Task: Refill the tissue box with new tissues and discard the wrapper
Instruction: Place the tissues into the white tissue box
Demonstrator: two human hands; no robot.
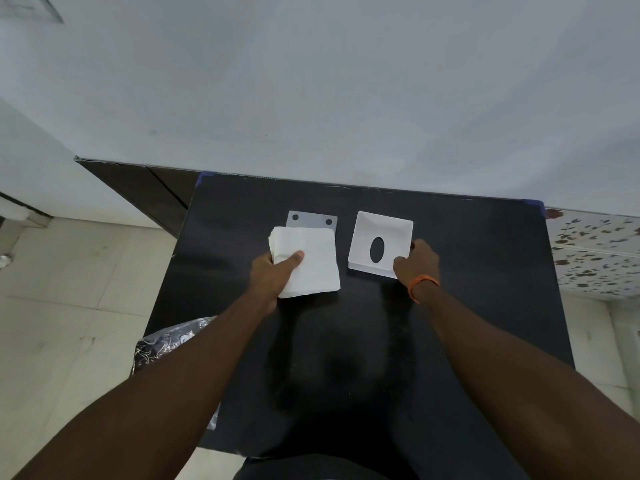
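Observation:
A stack of white tissues lies on the black table, gripped at its near-left corner by my left hand, thumb on top. The stack partly covers a flat grey plate with two dark holes. To the right sits the white square tissue box shell, open side up, an oval slot in its base. My right hand, with an orange wristband, holds the shell at its near-right corner.
A pale wall stands just behind the table's far edge. A crinkled silvery wrapper or bag lies on the tiled floor at the table's left side. Dark cabinetry sits at the back left; a speckled surface is at the right.

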